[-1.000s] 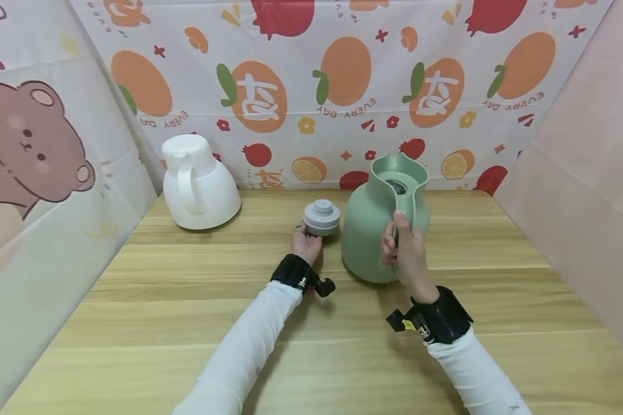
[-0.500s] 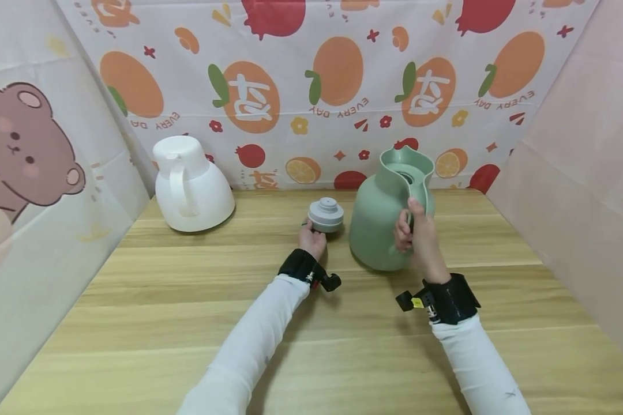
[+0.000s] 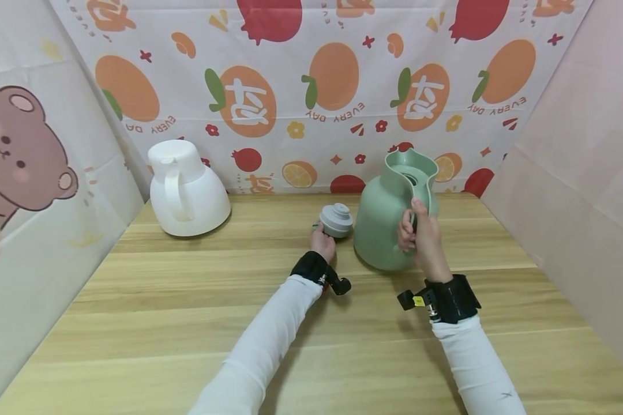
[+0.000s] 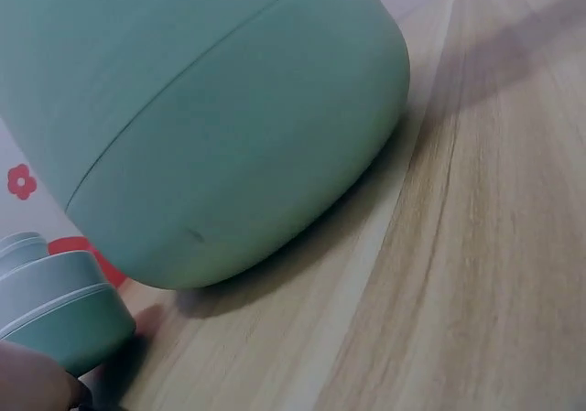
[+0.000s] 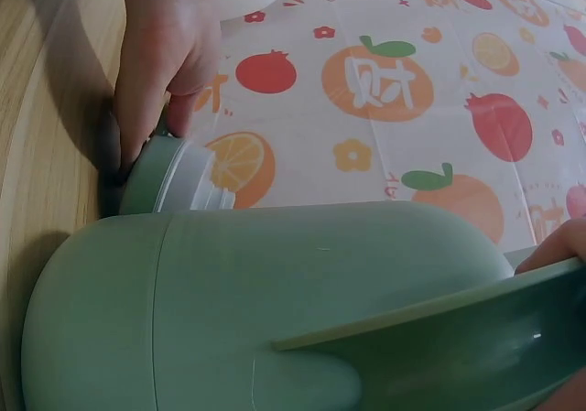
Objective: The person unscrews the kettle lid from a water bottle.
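A green thermos jug point(image 3: 384, 225) stands on the wooden table, its lidless spout facing up. My right hand point(image 3: 427, 242) grips the jug's handle point(image 5: 449, 338), thumb laid along the top of it. Just left of the jug, my left hand point(image 3: 323, 245) pinches a round stepped lid point(image 3: 336, 220), grey above and green at the base. The lid leans to the right, with its narrow knob upward. In the right wrist view, thumb and fingers of the left hand point(image 5: 169, 54) hold the lid's green part point(image 5: 148, 178) low over the table.
A white jug point(image 3: 187, 193) with its handle toward me stands at the back left of the table point(image 3: 187, 323). Behind the table hangs a fruit-printed cloth point(image 3: 301, 150), with pale cloths at both sides.
The left hand has moved right with the lid, which has gone from level to tilted. The green jug has shifted back and right in the right hand's grip. The head view has turned slightly.
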The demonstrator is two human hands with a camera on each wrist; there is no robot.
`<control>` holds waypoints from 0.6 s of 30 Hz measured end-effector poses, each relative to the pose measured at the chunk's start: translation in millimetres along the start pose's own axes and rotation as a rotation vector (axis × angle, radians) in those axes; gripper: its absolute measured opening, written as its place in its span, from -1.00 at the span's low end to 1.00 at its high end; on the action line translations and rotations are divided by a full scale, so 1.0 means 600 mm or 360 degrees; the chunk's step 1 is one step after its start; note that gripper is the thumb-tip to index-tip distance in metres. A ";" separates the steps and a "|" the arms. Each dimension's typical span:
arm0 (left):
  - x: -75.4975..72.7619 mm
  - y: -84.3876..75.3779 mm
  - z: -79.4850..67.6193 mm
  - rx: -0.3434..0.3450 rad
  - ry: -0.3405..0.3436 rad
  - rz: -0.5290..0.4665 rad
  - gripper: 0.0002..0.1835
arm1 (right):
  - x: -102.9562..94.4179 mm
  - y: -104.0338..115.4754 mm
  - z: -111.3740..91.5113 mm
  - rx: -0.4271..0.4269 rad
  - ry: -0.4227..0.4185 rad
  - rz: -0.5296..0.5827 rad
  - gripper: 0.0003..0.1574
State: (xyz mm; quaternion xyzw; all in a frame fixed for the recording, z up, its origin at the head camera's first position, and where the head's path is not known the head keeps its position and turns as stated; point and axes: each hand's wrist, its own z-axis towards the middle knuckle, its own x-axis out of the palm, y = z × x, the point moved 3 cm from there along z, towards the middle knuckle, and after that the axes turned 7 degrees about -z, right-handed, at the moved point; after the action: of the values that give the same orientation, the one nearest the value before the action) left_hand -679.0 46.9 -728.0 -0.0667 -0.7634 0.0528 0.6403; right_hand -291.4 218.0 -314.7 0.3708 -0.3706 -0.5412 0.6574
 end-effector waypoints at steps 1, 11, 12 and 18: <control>0.013 -0.001 -0.019 -0.0005 0.0002 0.0009 -0.33 | 0.001 0.000 0.000 0.0000 0.0009 0.0007 -0.40; 0.176 -0.043 -0.237 -0.0204 0.0007 0.0215 -0.27 | 0.001 -0.001 0.000 0.0022 0.0019 0.0012 -0.40; 0.184 -0.047 -0.250 -0.0210 -0.0032 0.0256 -0.28 | 0.000 0.000 0.000 0.0019 0.0022 0.0014 -0.40; 0.190 -0.064 -0.289 -0.0256 -0.0314 0.0783 -0.21 | -0.002 0.001 0.000 0.0008 0.0004 0.0012 -0.41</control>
State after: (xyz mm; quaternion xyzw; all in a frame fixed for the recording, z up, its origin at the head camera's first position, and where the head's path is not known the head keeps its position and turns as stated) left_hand -529.3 27.3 -580.9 -0.2953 -0.7847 0.1522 0.5233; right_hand -291.5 218.9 -314.4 0.3718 -0.3725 -0.5374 0.6590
